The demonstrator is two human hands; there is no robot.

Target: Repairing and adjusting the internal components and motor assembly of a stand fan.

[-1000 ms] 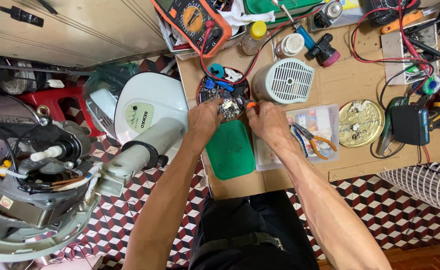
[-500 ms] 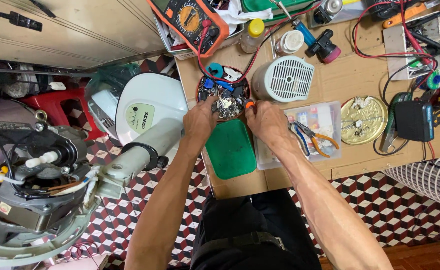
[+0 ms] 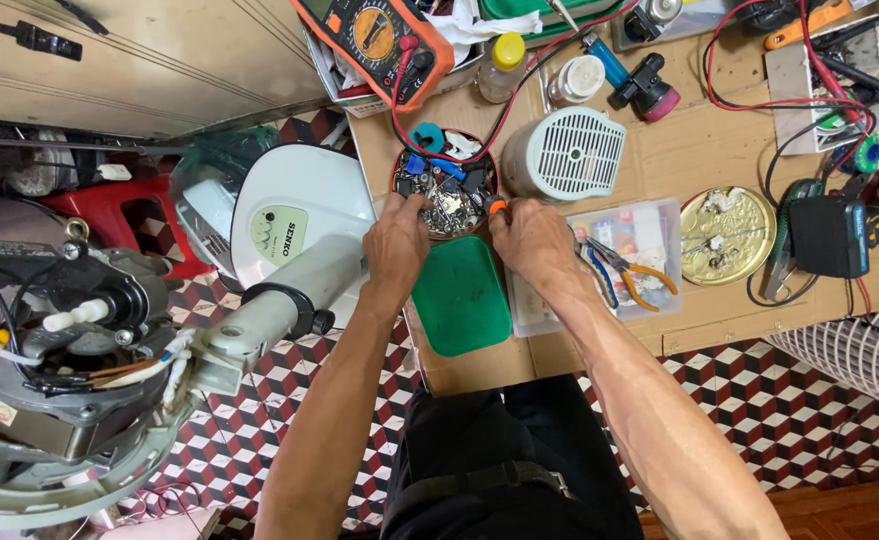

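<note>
My left hand point(image 3: 397, 240) rests at the left rim of a round dish point(image 3: 443, 187) filled with several small electronic parts, its fingers curled into the parts. My right hand point(image 3: 531, 238) sits at the dish's right rim and grips something with an orange tip point(image 3: 498, 207), likely a screwdriver handle; the rest of it is hidden. A green plastic lid point(image 3: 461, 297) lies on the cardboard-topped table point(image 3: 679, 140) just below both hands.
An orange multimeter point(image 3: 379, 35) with red leads lies at the back. A white round grille point(image 3: 564, 152), a clear box with pliers point(image 3: 627, 268), a gold tin lid point(image 3: 727, 235) and black tools stand to the right. A dismantled fan stand point(image 3: 279, 290) and motor point(image 3: 49, 340) sit left.
Both hands have stayed at the dish. The left hand's fingers have shifted slightly among the parts; the right hand has moved a little.
</note>
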